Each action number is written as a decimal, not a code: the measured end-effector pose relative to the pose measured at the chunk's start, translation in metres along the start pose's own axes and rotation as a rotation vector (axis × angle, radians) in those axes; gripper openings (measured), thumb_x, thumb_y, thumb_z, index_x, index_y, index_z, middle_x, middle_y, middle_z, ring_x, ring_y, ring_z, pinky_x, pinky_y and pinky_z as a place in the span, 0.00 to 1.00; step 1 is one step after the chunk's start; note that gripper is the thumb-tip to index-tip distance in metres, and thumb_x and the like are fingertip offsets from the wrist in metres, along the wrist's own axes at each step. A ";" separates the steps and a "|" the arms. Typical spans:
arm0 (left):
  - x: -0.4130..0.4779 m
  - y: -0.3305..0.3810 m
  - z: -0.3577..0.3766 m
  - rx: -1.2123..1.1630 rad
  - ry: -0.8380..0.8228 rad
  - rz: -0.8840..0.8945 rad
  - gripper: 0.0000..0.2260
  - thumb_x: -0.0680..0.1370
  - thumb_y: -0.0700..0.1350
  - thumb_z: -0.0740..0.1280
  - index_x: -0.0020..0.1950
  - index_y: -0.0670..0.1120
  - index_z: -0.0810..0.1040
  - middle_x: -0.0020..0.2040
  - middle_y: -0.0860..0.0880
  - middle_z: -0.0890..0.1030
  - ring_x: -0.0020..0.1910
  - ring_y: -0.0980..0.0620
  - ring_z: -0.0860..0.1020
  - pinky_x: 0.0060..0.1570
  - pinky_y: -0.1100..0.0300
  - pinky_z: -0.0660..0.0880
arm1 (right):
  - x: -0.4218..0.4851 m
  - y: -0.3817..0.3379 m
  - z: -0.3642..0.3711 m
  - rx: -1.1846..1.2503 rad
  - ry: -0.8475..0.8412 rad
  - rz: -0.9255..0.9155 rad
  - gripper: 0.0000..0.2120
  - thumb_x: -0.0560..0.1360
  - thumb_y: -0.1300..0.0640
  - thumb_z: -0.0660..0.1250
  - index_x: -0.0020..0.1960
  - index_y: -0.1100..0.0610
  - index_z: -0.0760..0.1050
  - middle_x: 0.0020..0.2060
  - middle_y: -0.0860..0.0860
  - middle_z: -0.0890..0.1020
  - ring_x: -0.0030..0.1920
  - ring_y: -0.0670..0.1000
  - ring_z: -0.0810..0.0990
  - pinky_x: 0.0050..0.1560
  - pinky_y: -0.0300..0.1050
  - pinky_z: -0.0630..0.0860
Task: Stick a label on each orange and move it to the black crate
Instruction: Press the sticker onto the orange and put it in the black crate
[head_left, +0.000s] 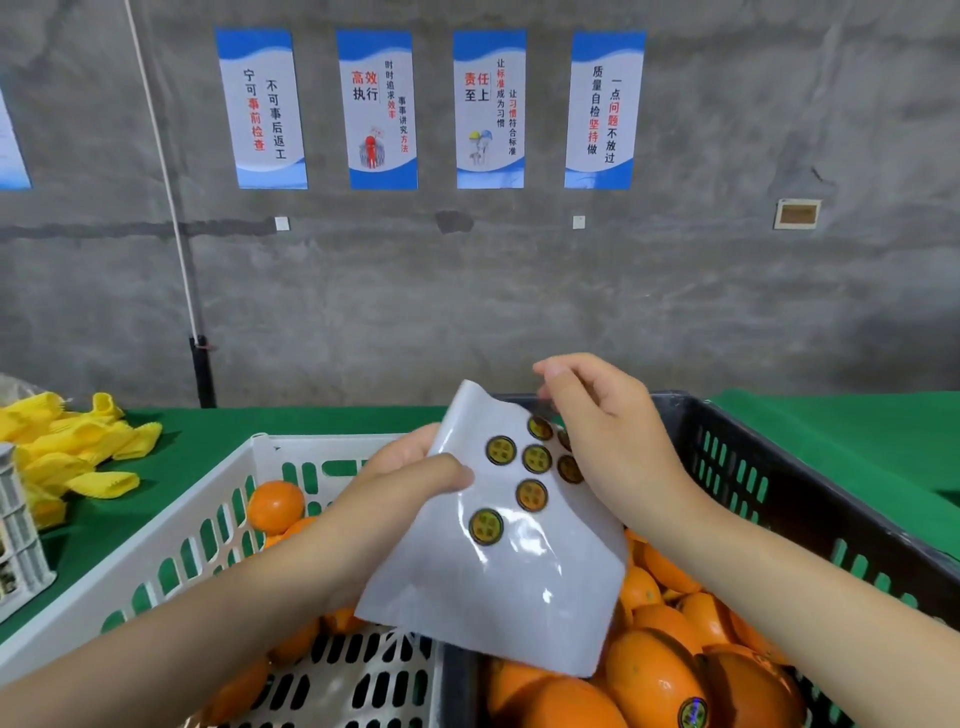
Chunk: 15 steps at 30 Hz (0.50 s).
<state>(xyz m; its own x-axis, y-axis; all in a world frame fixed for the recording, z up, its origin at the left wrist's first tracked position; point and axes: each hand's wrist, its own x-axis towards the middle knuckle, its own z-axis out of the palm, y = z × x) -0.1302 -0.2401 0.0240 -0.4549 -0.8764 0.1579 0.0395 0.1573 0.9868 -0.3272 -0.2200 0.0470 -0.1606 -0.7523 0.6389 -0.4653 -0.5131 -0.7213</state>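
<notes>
Head view: left hand (410, 467) fingers grip label sheet (498, 571), long axis pointing away; right hand (608, 441) pinches its far edge.

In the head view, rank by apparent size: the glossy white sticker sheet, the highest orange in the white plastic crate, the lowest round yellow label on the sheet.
1. glossy white sticker sheet
2. highest orange
3. lowest round yellow label
Sheet is nearer the camera, inflating its lead.
</notes>
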 end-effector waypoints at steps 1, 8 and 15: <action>0.002 -0.001 -0.003 -0.001 0.042 0.017 0.15 0.67 0.44 0.67 0.51 0.55 0.84 0.50 0.42 0.86 0.46 0.41 0.85 0.45 0.46 0.82 | 0.000 0.000 -0.002 -0.114 0.031 -0.059 0.07 0.81 0.52 0.61 0.52 0.46 0.78 0.45 0.41 0.80 0.50 0.39 0.77 0.50 0.32 0.72; 0.003 -0.006 -0.006 0.016 0.046 0.103 0.12 0.76 0.47 0.67 0.58 0.53 0.83 0.54 0.42 0.85 0.52 0.40 0.84 0.49 0.48 0.81 | -0.013 0.001 0.007 -0.612 -0.106 -0.559 0.08 0.76 0.53 0.69 0.52 0.53 0.84 0.49 0.47 0.80 0.53 0.52 0.76 0.50 0.50 0.70; 0.002 -0.004 -0.003 0.019 0.072 0.084 0.13 0.78 0.54 0.66 0.58 0.51 0.84 0.54 0.43 0.86 0.52 0.41 0.85 0.52 0.48 0.81 | -0.011 0.009 0.009 -0.548 -0.125 -0.474 0.13 0.75 0.46 0.70 0.52 0.53 0.85 0.51 0.45 0.83 0.53 0.51 0.77 0.52 0.54 0.75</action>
<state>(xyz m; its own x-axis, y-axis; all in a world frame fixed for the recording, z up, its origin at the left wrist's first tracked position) -0.1286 -0.2435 0.0205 -0.3856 -0.8900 0.2432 0.0576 0.2399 0.9691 -0.3225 -0.2203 0.0313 0.2505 -0.5593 0.7902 -0.8339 -0.5394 -0.1174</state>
